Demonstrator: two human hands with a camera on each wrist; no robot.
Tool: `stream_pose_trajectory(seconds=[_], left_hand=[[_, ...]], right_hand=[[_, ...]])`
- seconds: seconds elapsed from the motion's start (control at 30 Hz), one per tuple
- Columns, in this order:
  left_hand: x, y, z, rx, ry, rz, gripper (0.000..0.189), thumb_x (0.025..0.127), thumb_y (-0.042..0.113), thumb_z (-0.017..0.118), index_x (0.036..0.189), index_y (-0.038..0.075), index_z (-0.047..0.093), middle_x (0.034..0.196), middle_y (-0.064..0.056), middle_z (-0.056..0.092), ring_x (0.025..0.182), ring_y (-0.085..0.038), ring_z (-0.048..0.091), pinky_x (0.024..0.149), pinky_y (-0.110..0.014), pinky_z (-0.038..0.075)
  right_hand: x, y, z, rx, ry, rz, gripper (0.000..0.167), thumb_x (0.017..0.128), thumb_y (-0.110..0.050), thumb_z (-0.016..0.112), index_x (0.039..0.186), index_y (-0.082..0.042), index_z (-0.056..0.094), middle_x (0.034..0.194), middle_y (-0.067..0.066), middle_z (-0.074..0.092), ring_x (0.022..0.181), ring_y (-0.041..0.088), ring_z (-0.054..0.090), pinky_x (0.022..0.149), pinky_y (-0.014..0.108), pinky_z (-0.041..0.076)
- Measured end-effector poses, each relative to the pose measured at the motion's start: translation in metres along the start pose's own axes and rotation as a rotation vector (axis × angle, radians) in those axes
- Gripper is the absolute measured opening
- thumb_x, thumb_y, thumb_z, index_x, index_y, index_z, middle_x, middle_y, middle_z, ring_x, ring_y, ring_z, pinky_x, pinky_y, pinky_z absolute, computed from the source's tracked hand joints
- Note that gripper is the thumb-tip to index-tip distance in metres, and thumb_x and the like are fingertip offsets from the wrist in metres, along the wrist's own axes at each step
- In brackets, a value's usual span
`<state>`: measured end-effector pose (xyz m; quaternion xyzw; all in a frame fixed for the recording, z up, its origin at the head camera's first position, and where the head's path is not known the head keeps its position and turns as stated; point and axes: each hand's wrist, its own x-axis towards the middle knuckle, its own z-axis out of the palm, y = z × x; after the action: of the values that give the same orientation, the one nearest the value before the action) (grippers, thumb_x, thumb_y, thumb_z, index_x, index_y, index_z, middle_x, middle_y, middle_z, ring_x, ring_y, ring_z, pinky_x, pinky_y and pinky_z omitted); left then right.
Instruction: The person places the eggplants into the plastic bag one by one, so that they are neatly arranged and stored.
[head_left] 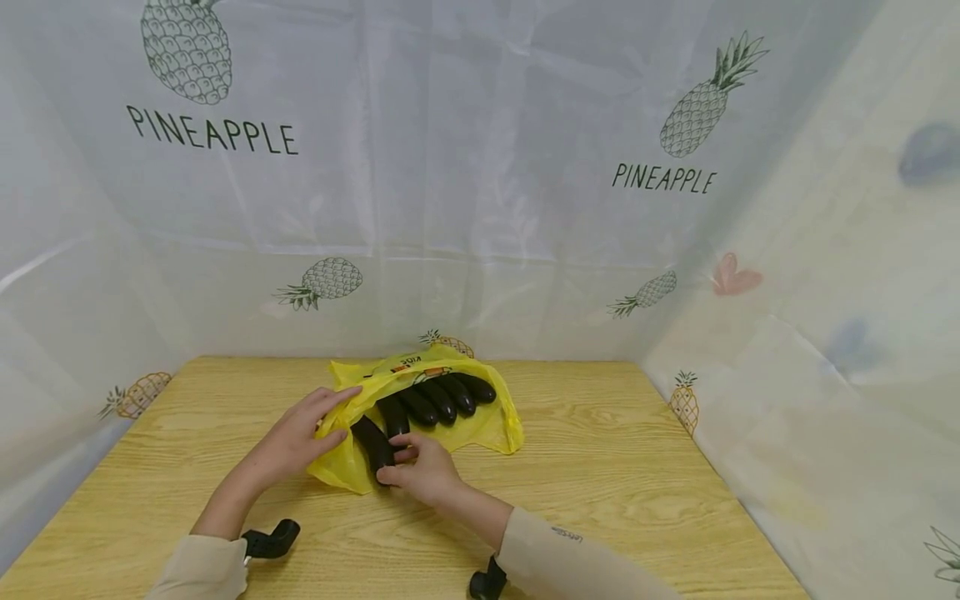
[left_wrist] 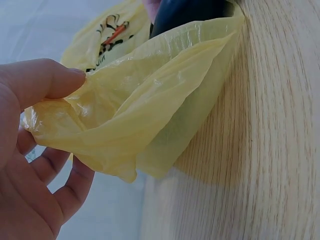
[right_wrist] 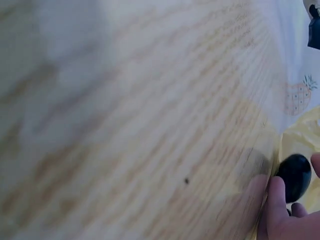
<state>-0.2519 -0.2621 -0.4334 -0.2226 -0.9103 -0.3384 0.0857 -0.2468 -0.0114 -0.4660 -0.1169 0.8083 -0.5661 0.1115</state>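
Note:
A yellow plastic bag [head_left: 495, 429] lies on its side on the table, its mouth facing me. Several dark eggplants [head_left: 453, 396] lie side by side inside it. My left hand [head_left: 300, 433] pinches the bag's left edge and lifts it; in the left wrist view the thumb presses the thin plastic [left_wrist: 115, 110] against the fingers. At the left of the mouth, my right hand [head_left: 427, 471] grips the near end of one eggplant [head_left: 372, 450] between thumb and fingers. In the right wrist view that eggplant [right_wrist: 295, 177] shows its rounded end by the fingers; the bag hides its far end.
The wooden table [head_left: 600, 483] extends on both sides of the bag. A pale curtain [head_left: 480, 208] printed with pineapples hangs behind the table and along its sides. Black wrist devices [head_left: 272, 540] sit at both sleeves.

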Motion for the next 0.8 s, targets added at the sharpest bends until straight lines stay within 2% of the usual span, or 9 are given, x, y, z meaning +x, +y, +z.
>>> stream_pose_trajectory(seconds=[0.2,0.33,0.63,0.8], left_hand=[[0.0,0.002,0.0,-0.007,-0.003,0.002,0.066,0.102,0.006,0.071,0.162,0.015,0.047,0.133,-0.008,0.06,0.093,-0.018,0.054,0.079,-0.035,0.047],[0.0,0.002,-0.001,-0.012,-0.005,0.0,0.066,0.102,0.006,0.071,0.162,0.015,0.047,0.134,-0.008,0.06,0.096,-0.019,0.054,0.08,-0.036,0.047],[0.0,-0.001,0.0,-0.01,-0.002,0.004,0.067,0.102,0.007,0.072,0.162,0.017,0.046,0.136,-0.008,0.059,0.099,-0.02,0.055,0.081,-0.037,0.047],[0.0,-0.002,0.001,-0.006,0.001,0.01,0.067,0.101,0.006,0.072,0.162,0.017,0.047,0.138,-0.008,0.059,0.102,-0.02,0.057,0.082,-0.036,0.049]], right_hand=[[0.001,0.001,-0.001,-0.011,-0.062,-0.035,0.052,0.087,-0.007,0.085,0.137,-0.006,0.068,0.109,0.007,0.073,0.091,0.014,0.071,0.075,0.032,0.059],[0.002,-0.001,-0.002,-0.048,-0.069,-0.048,0.053,0.089,-0.012,0.086,0.139,-0.007,0.067,0.106,0.006,0.075,0.085,0.013,0.07,0.071,0.032,0.058],[0.011,-0.003,-0.002,-0.164,-0.051,-0.099,0.051,0.093,-0.02,0.085,0.138,-0.007,0.066,0.093,0.0,0.073,0.067,0.01,0.068,0.061,0.028,0.056],[0.014,-0.002,0.001,-0.172,-0.027,-0.114,0.049,0.093,-0.021,0.085,0.136,-0.006,0.067,0.085,-0.003,0.071,0.065,0.018,0.07,0.057,0.027,0.055]])
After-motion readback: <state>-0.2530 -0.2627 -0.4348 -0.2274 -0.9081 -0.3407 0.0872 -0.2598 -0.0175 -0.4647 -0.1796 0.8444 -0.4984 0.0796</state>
